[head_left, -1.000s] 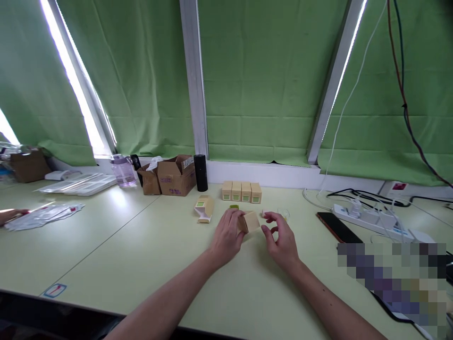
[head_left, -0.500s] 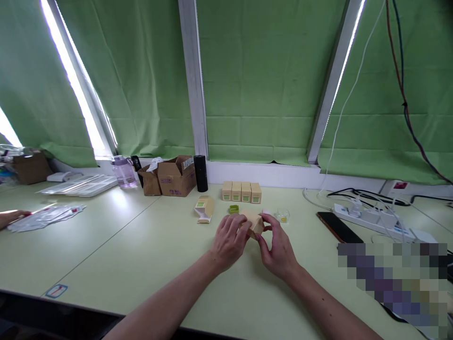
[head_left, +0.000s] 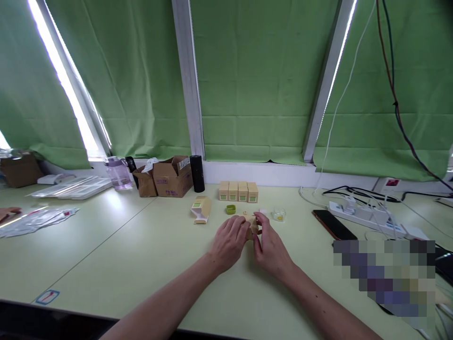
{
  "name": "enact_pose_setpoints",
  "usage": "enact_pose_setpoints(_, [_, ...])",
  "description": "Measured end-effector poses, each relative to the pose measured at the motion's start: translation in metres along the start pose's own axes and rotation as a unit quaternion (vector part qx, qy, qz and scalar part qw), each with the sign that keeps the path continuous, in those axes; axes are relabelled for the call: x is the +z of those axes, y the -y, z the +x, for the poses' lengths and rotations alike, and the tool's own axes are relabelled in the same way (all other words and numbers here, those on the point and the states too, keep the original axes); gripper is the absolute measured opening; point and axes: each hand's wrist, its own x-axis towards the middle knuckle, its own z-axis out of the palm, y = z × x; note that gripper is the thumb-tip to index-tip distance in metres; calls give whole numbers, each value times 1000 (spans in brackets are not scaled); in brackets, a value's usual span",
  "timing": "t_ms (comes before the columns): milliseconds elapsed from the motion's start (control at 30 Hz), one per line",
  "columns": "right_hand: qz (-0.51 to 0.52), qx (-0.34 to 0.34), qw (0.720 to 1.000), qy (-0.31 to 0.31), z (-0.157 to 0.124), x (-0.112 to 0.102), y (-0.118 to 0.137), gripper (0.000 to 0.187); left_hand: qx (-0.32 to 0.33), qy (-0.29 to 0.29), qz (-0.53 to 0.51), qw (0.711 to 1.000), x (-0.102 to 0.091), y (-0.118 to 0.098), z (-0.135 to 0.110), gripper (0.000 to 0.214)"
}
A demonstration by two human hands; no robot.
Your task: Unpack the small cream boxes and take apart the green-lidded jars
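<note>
A small tan cardboard box sits between both hands just above the pale green table. My left hand curls round its left side. My right hand closes on its right side, fingertips pressed on the box's top edge. Behind the hands lie a small green cap, a tiny white piece and a clear little dish. A row of several closed tan boxes with green labels stands further back. An open, flattened box of the same kind lies to the left.
Two brown cartons, a black cylinder and a purple bottle stand by the window ledge. A dark phone and a white power strip with cables lie right. Another person's hand and plastic packets are far left.
My right hand has moved in from beside the box and closed onto its right side. Both hands and the box sit closer together; the view shifted slightly.
</note>
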Motion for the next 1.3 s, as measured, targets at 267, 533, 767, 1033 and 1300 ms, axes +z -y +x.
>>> enact_pose_setpoints(267, [-12,26,999,17,-3,6,-4,61,-12,64,-28,998,4,-2,-1,35])
enact_pose_setpoints(533, [-18,48,999,17,-3,10,-11,54,-26,81,-46,995,4,-4,-1,42])
enact_pose_setpoints(767, [34,69,997,23,2,1,-12,43,-71,90,-88,990,5,1,-3,52])
enact_pose_setpoints(1033, [102,83,989,-72,10,-3,-24,29,-126,68,-151,978,1,5,-3,52])
enact_pose_setpoints(1300, [-11,-26,988,-150,16,-7,-60,36,-131,75,-169,974,3,8,-3,45])
